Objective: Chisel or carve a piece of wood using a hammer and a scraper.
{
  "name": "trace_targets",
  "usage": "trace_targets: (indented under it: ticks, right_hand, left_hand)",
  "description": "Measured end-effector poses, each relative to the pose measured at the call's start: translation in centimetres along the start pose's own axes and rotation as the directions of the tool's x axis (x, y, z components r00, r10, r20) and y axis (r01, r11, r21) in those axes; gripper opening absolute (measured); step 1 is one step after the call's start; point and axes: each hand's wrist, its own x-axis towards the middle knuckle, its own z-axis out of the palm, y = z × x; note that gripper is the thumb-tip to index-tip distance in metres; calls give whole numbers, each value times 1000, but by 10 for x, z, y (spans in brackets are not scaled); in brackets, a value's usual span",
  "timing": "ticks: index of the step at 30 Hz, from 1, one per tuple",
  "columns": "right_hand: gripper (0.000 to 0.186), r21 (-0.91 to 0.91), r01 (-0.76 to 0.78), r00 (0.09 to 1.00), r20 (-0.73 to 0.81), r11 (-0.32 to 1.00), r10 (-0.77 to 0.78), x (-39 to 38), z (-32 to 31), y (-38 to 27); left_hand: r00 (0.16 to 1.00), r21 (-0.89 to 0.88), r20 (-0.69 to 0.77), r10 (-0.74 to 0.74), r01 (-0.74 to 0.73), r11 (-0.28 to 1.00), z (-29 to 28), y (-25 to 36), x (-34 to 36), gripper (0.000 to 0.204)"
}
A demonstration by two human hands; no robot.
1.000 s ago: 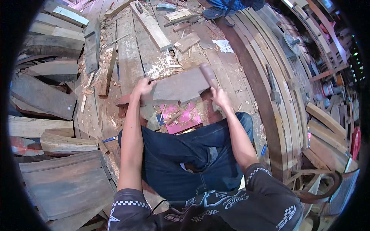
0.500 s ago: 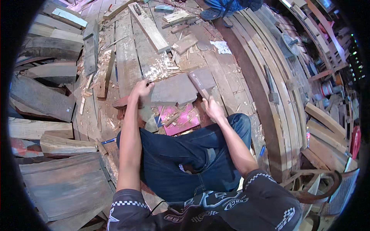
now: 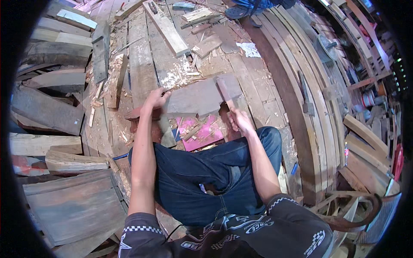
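A grey-brown board (image 3: 193,99) lies crosswise in front of my folded legs. At its left end, my left hand (image 3: 157,99) is closed, with a small dark end showing by the thumb; what it holds is mostly hidden. My right hand (image 3: 240,120) is wrapped round the lighter handle of a brown wooden mallet (image 3: 223,88), whose long head is over the right part of the board. Below the board's near edge is a pink sheet (image 3: 206,136) strewn with wood chips. A reddish-brown wood block (image 3: 135,114) sits beside my left wrist.
Boards and curved timbers (image 3: 47,105) are stacked along the left. Long beams (image 3: 297,107) run down the right, with a hammer (image 3: 306,99) on them. A pale plank (image 3: 167,30) and a white scrap (image 3: 248,50) lie ahead. Another person's foot (image 3: 236,12) is at the top.
The mallet has shifted slightly right and its head has turned more upright, my right hand moving a little right with it. My left hand stays at the board's left end.
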Motion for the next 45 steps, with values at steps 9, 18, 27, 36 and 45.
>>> trace_targets:
  ticks: [9,18,27,36,45]
  right_hand:
    - [31,417,-310,931,314,854,184,5,-6,-8]
    - [30,-811,178,905,-88,557,-417,-38,7,-15]
    - [40,-912,95,893,-99,398,-439,14,-3,-26]
    - [44,-904,109,923,-61,413,-379,4,-26,-13]
    - [44,-849,-49,951,-201,526,-236,40,-16,-46]
  left_hand:
    - [1000,96,14,-27,26,995,3,-16,8,45]
    - [997,65,53,-58,55,996,-4,7,-1,44]
    - [998,75,12,56,-56,996,6,2,7,46]
    - [987,167,-56,152,-141,976,9,-7,3,44]
    - [991,192,18,133,-134,972,11,44,-4,54]
